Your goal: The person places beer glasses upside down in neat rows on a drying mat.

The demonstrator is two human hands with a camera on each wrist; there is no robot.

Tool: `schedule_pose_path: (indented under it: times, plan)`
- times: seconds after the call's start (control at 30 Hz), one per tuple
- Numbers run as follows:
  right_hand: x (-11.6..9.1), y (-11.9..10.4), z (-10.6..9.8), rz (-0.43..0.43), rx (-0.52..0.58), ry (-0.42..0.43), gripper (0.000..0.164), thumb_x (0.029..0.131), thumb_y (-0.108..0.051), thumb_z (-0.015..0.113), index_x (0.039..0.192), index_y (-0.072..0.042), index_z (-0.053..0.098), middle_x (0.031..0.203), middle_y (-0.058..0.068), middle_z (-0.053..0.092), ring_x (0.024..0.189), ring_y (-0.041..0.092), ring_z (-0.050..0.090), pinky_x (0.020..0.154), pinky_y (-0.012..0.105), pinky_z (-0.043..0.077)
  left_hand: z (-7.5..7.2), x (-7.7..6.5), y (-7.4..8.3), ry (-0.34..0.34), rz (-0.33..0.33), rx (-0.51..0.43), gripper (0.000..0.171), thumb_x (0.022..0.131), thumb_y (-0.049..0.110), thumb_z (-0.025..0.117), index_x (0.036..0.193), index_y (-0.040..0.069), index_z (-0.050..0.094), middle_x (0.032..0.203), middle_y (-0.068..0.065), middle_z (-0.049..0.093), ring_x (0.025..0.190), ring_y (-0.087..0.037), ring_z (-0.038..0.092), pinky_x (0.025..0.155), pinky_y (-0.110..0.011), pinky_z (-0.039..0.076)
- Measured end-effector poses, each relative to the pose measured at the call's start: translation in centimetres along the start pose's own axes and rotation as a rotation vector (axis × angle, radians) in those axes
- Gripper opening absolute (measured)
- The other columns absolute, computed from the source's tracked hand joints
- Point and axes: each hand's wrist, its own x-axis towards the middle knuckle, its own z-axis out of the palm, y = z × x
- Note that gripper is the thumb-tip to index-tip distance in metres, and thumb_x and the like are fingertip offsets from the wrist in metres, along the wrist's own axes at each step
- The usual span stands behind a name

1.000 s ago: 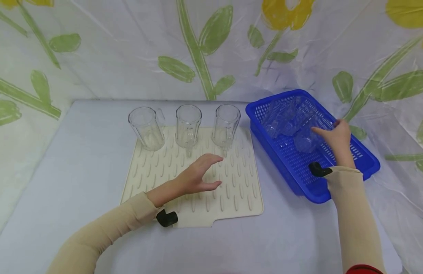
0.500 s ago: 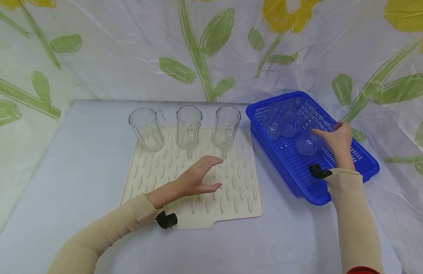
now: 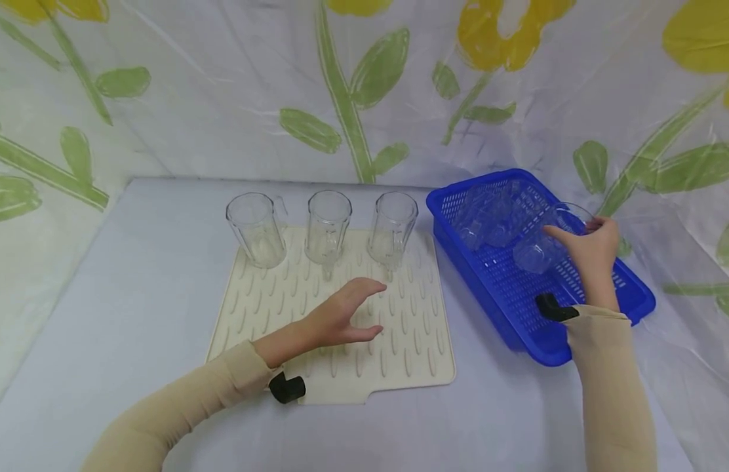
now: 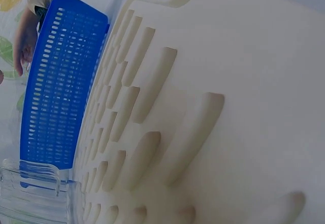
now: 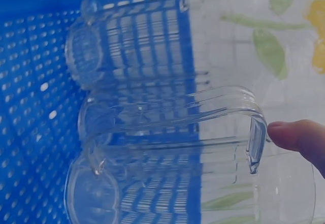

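Observation:
At the right, my right hand (image 3: 594,252) grips a clear glass mug (image 3: 538,254) near its rim. This mug leans inside the blue plastic basket (image 3: 467,282), its base low and its rim toward my fingers. In the right wrist view the mug's handle (image 5: 223,113) faces the camera, with one fingertip (image 5: 287,135) beside its upper end. My left hand (image 3: 335,318) hovers over the cream ridged mat (image 3: 400,357), thumb and fingers spread apart, holding nothing. Three glass mugs stand upright along the mat's far edge: a left one (image 3: 261,239), a middle one (image 3: 328,226) and a right one (image 3: 393,226).
More glass mugs (image 3: 488,213) lie on their sides at the basket's far end. The basket stands angled right of the mat on a white-covered table (image 3: 134,295). A flowered curtain (image 3: 223,98) hangs behind the table.
My right hand has lifted slightly and moved a little right, and the rim of the mug it grips now shows above the basket. The view has tilted up slightly. My left hand stays put.

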Motion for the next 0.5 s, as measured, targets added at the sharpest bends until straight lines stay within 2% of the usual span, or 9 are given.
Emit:
schedule_pose_path:
  times: [0.07,0.1,0.17,0.3,0.4,0.5]
  plan:
    - [-0.6,-0.9,-0.3,-0.005,0.035,0.010,0.085,0.046,-0.049,0.065,0.115,-0.027,0.022,0.108,-0.002,0.030,0.095,0.018,0.031,0.073,0.037,0.030,0.0,-0.1,0.1,0.000,-0.002,-0.003,0.054,0.065,0.025,0.059,0.105,-0.007,0.041,0.104,-0.011,0.042,0.099,-0.019,0.035,0.082,-0.027,0.030]
    - [-1.4,-2.0,-0.7,0.005,0.055,0.012,0.083,0.047,-0.048,0.066,0.114,-0.027,0.022,0.107,-0.003,0.031,0.094,0.017,0.031,0.071,0.037,0.029,0.0,-0.1,0.1,-0.001,-0.002,-0.004,0.054,0.065,0.025,0.059,0.105,-0.007,0.041,0.104,-0.011,0.042,0.099,-0.019,0.035,0.082,-0.027,0.030]
    - [-3.4,-4.9,-1.9,0.020,0.110,0.009,0.079,0.049,-0.042,0.068,0.112,-0.024,0.025,0.104,-0.003,0.032,0.093,0.015,0.031,0.071,0.035,0.029,0.0,-0.1,0.2,-0.002,-0.005,-0.006,0.054,0.065,0.025,0.059,0.105,-0.007,0.041,0.104,-0.011,0.041,0.099,-0.019,0.035,0.082,-0.027,0.030]
    - [-9.1,-12.7,-5.0,0.053,0.174,0.041,0.071,0.051,-0.036,0.070,0.106,-0.016,0.030,0.096,-0.002,0.032,0.087,0.013,0.031,0.071,0.030,0.027,0.1,-0.1,0.2,-0.011,0.000,-0.002,0.055,0.065,0.025,0.058,0.106,-0.007,0.041,0.104,-0.011,0.041,0.099,-0.019,0.035,0.082,-0.026,0.029]
    - [-11.8,-16.5,-6.5,0.009,0.200,0.094,0.063,0.053,-0.032,0.070,0.098,-0.014,0.031,0.090,-0.003,0.031,0.081,0.010,0.029,0.070,0.024,0.025,0.0,0.0,0.2,-0.015,0.004,0.005,0.055,0.065,0.025,0.058,0.106,-0.007,0.041,0.105,-0.011,0.041,0.099,-0.018,0.035,0.082,-0.026,0.029]
    - [-12.7,-18.3,-7.1,-0.057,0.228,0.142,0.058,0.053,-0.028,0.071,0.093,-0.014,0.032,0.086,-0.003,0.031,0.077,0.006,0.028,0.069,0.020,0.024,-0.1,-0.1,0.1,-0.016,-0.003,0.009,0.055,0.065,0.025,0.058,0.106,-0.006,0.041,0.105,-0.011,0.041,0.100,-0.018,0.035,0.082,-0.026,0.029]
